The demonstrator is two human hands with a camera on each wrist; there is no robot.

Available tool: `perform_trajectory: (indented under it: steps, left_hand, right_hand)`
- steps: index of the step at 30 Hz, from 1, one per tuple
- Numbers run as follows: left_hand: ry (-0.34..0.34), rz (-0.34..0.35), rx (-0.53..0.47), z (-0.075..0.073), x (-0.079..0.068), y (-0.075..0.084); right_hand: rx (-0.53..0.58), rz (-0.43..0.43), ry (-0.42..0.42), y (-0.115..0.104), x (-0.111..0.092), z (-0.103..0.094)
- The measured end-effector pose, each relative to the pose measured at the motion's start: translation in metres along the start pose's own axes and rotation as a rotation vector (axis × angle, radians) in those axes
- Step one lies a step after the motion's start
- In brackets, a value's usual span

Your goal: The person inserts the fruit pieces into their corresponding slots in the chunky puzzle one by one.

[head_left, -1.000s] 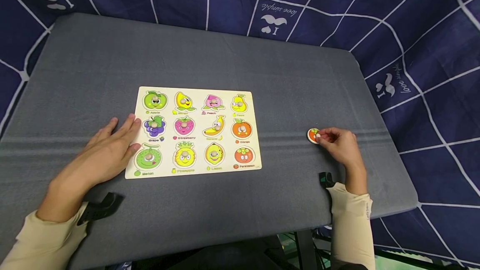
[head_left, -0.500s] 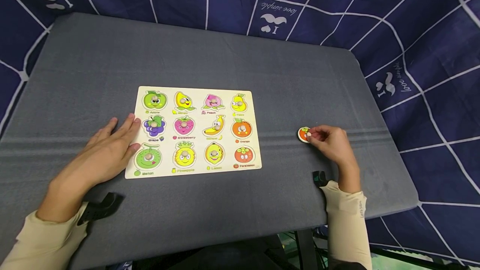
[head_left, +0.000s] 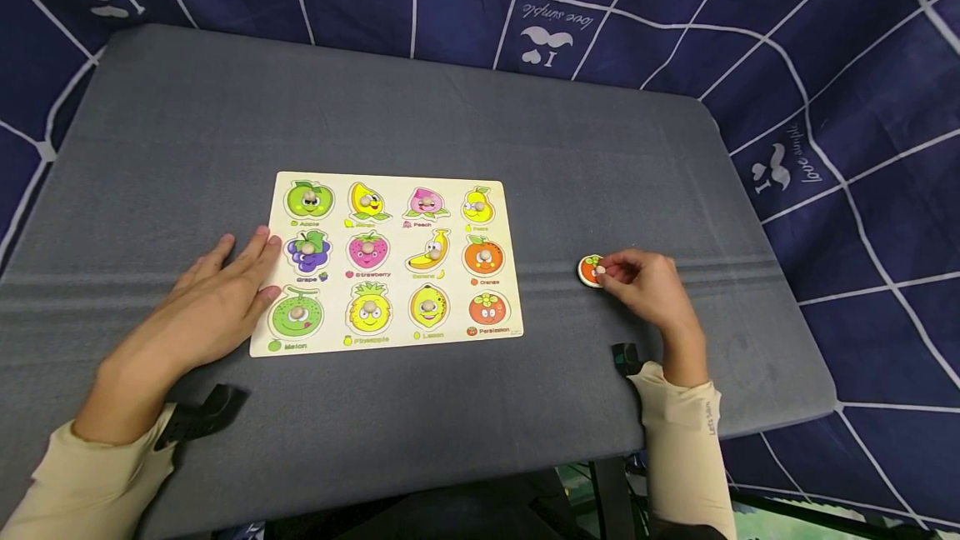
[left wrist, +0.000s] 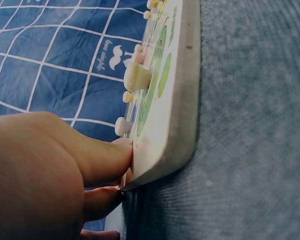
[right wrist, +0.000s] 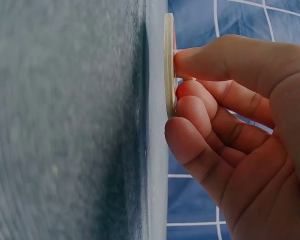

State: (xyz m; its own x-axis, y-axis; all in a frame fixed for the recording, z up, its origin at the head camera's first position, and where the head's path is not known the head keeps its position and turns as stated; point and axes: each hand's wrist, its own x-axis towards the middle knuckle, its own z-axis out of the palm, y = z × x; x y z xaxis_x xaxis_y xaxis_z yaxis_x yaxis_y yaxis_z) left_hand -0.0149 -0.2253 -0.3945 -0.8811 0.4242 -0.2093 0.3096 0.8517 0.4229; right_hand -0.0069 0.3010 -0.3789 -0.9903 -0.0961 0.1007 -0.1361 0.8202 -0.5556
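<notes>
With thumb and fingertips my right hand pinches the small knob of a round persimmon puzzle piece, to the right of the fruit puzzle board. In the right wrist view the piece shows edge-on, close over the table, the other fingers curled below it. My left hand lies with fingers stretched at the board's left edge, its thumb on the corner by the melon. Knobbed fruit pieces fill most of the board's places; the persimmon place at the lower right has a printed picture and no knob.
The board lies flat on a grey cloth-covered table. Dark blue curtains with white lines hang behind and along the right side. Black wrist mounts sit on both forearms, the left one low over the table.
My right hand has carried the persimmon piece leftward over the table, nearer to the board. The left hand and the board have stayed in place.
</notes>
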Motion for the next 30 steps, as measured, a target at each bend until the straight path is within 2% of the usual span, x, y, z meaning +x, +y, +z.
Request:
perform_trajectory:
  steps: [18,30]
  left_hand:
    - [0.001,-0.007,0.012,0.000,0.001,0.000]
    - [-0.037,-0.008,0.000,-0.002,0.001,0.000]
  right_hand:
    - [0.013,-0.046,-0.019,-0.016,0.002,0.008]
    - [0.014,-0.049,-0.040,-0.029,0.004,0.014]
